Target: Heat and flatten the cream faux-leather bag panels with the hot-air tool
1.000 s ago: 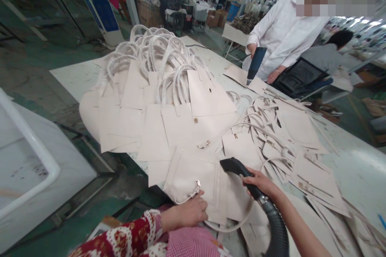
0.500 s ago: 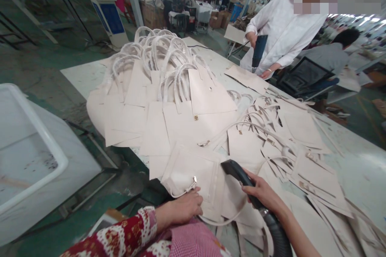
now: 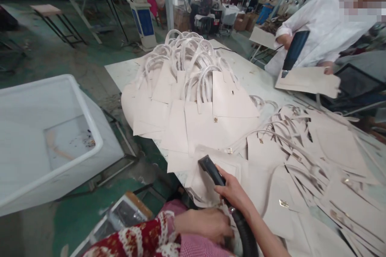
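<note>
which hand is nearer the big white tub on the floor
Left. The left hand lies low by the lap, on the white tub's side; the right hand grips the black nozzle farther off.

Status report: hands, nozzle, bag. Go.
Right hand gripping black nozzle, tip on cream bag. Left hand on bag's near edge. Loose bag panels piled right.

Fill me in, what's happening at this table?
The right hand grips a black hose nozzle pressed to a cream bag panel at the table's near edge. The left hand rests just below that panel. A stack of handled bags lies behind. A person in white holds another panel.
</note>
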### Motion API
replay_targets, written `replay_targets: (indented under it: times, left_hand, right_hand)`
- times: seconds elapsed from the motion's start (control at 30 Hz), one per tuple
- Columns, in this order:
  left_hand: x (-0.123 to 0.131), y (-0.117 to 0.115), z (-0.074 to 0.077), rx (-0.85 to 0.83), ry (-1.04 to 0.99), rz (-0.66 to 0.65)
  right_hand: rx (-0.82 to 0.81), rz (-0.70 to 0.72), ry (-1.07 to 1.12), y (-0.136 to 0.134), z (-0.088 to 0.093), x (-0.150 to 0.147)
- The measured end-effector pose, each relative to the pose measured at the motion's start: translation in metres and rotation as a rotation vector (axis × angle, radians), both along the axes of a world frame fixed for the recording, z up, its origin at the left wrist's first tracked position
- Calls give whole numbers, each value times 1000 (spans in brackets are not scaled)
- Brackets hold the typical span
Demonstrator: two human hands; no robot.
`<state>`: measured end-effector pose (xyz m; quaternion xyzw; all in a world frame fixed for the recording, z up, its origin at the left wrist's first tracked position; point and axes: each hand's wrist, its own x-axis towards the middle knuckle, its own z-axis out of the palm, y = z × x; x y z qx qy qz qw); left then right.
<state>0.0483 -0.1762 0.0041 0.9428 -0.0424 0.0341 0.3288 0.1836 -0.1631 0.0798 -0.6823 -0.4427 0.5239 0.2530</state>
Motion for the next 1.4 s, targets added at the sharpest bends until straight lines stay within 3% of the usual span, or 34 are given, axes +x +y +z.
replay_targets:
  times: [0.07, 0.13, 0.2, 0.37, 0.47, 0.53, 0.57, 0.63, 0.7, 0.77, 0.83, 0.97, 1.13, 1.3, 1.4]
  left_hand:
    - [-20, 8, 14, 3, 16, 54]
    - [-40, 17, 19, 71, 89, 252]
    - [-53, 22, 13, 135, 161, 355]
    - [-55, 6, -15, 228, 153, 359]
    - [-64, -8, -13, 195, 91, 421]
    - [-83, -10, -5, 61, 4, 559]
    - [-94, -9, -1, -34, -40, 699]
    - [-114, -2, 1, -274, -86, 1099]
    - [-125, 8, -7, -581, -61, 1462]
    - [-125, 17, -22, -903, -39, 1590]
    - [-118, 21, -38, -1106, -60, 1555]
    - [-105, 18, -50, -1249, -131, 1487]
    - [-108, 13, -40, -1456, -227, 1366]
    - [-113, 15, -31, -1665, -326, 1251]
    - [-112, 24, -20, -1754, -287, 1190]
  right_hand:
    - [22, -19, -22, 4, -6, -7]
    - [44, -30, -44, 8, -12, -12]
    - [62, -37, -67, 16, -19, -16]
    - [169, -87, -140, 54, -28, -32]
    - [235, -118, -147, 63, -20, -33]
    - [255, -123, -136, 54, -9, -28]
    - [253, -112, -123, 45, -3, -24]
    - [188, -58, -65, 23, 10, -17]
    - [66, 21, 42, -3, 20, -13]
    - [-18, 110, 166, -26, 27, -14]
    - [-22, 187, 267, -44, 28, -20]
    - [-12, 256, 347, -54, 15, -39]
    - [-45, 159, 401, -42, 0, -47]
    - [9, 239, 390, -47, 11, -40]
    - [75, 211, 296, -51, 17, -40]
